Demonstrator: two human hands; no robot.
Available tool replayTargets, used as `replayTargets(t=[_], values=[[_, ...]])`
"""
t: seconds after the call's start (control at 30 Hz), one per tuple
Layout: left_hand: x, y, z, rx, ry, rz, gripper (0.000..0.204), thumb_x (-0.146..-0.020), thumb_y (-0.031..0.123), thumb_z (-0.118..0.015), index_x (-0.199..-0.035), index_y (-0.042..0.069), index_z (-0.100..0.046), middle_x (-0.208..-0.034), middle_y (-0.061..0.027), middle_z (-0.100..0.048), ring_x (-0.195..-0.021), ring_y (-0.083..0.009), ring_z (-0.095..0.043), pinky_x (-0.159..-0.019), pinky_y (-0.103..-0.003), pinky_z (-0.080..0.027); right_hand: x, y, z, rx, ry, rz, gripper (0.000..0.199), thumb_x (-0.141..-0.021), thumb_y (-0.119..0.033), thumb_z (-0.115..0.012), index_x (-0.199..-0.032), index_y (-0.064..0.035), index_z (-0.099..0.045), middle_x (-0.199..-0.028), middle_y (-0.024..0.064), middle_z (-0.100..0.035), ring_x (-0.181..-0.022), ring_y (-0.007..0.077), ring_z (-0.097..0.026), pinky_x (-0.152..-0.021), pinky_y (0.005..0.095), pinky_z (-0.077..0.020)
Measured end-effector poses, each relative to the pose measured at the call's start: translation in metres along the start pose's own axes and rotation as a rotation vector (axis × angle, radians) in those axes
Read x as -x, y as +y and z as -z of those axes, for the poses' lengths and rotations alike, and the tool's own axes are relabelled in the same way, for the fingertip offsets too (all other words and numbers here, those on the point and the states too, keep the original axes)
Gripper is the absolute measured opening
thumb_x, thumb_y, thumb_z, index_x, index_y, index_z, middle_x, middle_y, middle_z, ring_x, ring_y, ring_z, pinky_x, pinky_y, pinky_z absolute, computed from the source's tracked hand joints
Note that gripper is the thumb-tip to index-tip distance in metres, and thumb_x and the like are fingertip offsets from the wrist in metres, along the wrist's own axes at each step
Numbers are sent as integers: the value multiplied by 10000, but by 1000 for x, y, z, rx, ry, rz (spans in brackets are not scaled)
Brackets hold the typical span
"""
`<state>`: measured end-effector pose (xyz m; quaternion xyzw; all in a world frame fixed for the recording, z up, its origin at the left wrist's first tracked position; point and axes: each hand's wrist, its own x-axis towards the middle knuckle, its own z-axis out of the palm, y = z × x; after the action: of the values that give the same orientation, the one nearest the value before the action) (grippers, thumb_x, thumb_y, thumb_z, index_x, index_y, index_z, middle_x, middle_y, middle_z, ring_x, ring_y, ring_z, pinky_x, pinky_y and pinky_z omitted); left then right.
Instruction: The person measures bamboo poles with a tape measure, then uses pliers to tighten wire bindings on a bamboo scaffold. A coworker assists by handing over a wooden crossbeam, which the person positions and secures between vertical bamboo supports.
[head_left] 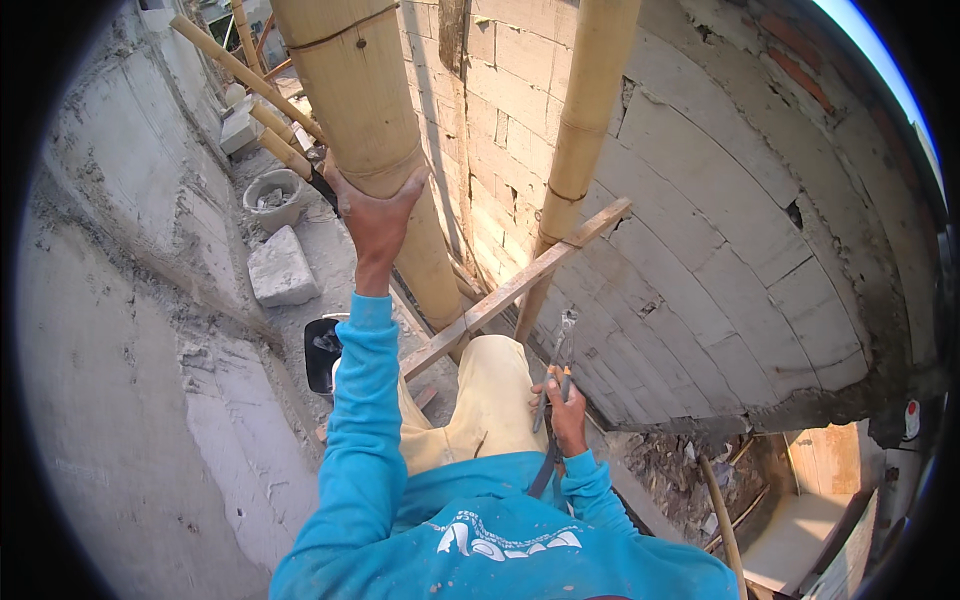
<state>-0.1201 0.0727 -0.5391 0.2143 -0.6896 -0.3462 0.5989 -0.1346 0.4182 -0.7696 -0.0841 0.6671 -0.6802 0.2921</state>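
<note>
My left hand (375, 212) is wrapped round a thick bamboo pole (352, 90), thumb on its right side and fingers mostly hidden behind it. The pole rises toward the top of the view, with a wire tied round it higher up. Down by my right thigh, my right hand (566, 412) grips a pair of pincers (567, 345) by dark and orange handles, their metal jaws pointing up. Ahead of my knees a wooden batten (520, 287) slants across the thick pole and a second, thinner bamboo pole (585, 110).
A block wall (700, 270) stands close on my right, a rough concrete wall (130, 330) on my left. Along the left floor are a round bucket (275, 197), a pale block (283, 268) and a black container (322, 355). Bamboo poles (245, 75) lean farther ahead. Rubble (680, 485) lies low right.
</note>
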Motion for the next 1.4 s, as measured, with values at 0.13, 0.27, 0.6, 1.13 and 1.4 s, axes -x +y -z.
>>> replayTargets(t=[0.13, 0.27, 0.6, 1.13, 1.4], values=[[-2, -6, -5, -53, 30, -85, 1026, -687, 201, -921, -1430, -35, -254, -1314, -209, -470, -1209, -296, -532, -1031, -390, -475, -8, -11, 8, 6, 71, -9, 411, -1033, -314, -554, -1253, 32, -569, -942, 105, -703, -749, 164, -670, -664, 326, -554], [-1, -11, -3, -50, 8, -122, 1018, -710, 179, -904, -1437, -63, -233, -1336, -217, -455, -1227, -284, -519, -1046, -378, -458, -30, -22, -7, 92, 27, 0, 411, -1035, -322, -551, -1258, 22, -571, -926, 95, -697, -741, 159, -666, -663, 321, -557], [-2, -10, -2, 87, -78, -31, 1024, -727, 144, -901, -1415, -85, -178, -1323, -234, -479, -1190, -271, -558, -995, -357, -508, -16, -18, -43, -84, -113, 8, 528, -1047, -342, -538, -1440, 2, -457, -993, 124, -673, -794, 180, -664, -684, 328, -575], [-6, -25, -3, 51, 29, -160, 1098, -597, 321, -929, -1407, -8, -265, -1240, -223, -525, -1133, -346, -591, -968, -439, -517, 22, -5, -75, -279, -238, -153, 533, -1059, -253, -501, -1482, 40, -360, -1134, 224, -627, -871, 261, -691, -756, 374, -619], [-3, -17, 0, 28, 16, -113, 1118, -597, 317, -928, -1423, -15, -251, -1278, -231, -511, -1180, -350, -568, -1006, -437, -493, 12, 25, -89, -147, -396, -177, 498, -1063, -230, -499, -1460, 51, -397, -1100, 218, -645, -881, 256, -704, -787, 351, -612]])
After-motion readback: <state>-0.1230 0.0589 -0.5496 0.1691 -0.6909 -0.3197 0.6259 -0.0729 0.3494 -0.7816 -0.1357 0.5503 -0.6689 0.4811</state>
